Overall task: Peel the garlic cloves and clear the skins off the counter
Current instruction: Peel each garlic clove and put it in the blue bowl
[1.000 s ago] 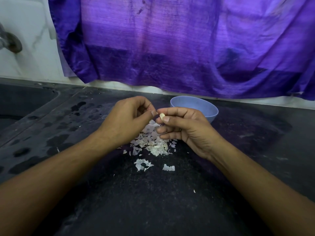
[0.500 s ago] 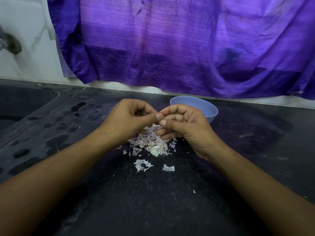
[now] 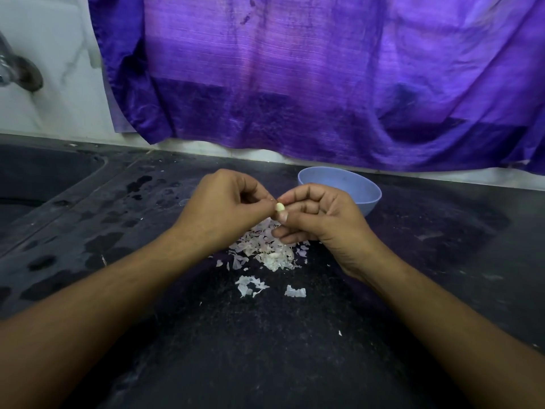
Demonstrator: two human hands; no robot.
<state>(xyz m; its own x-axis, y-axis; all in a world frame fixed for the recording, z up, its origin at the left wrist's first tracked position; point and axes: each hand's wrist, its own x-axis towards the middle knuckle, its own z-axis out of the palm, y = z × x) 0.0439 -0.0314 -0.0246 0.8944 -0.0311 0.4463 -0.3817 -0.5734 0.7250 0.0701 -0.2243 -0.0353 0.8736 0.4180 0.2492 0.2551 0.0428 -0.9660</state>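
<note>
Since half a second ago the two sets of fingertips have parted a little, and the pale garlic clove [image 3: 279, 206] now shows between them at the frame's centre, held above the counter [image 3: 295, 358]. The right hand [image 3: 324, 222] pinches it between thumb and forefinger, its other fingers curled beneath. The left hand [image 3: 224, 208], fingers curled, nips at the clove's left side with thumb and forefinger. Directly below lies the pile of skins [image 3: 265, 249], its upper part hidden by both hands, with loose scraps [image 3: 295, 291] lower down. A blue bowl [image 3: 339, 178] sits right of centre behind the right hand, which covers its near edge. Purple cloth [image 3: 295, 84] hangs across the top. A tap [image 3: 20, 72] shows upper left, above a sink [image 3: 35, 178].
</note>
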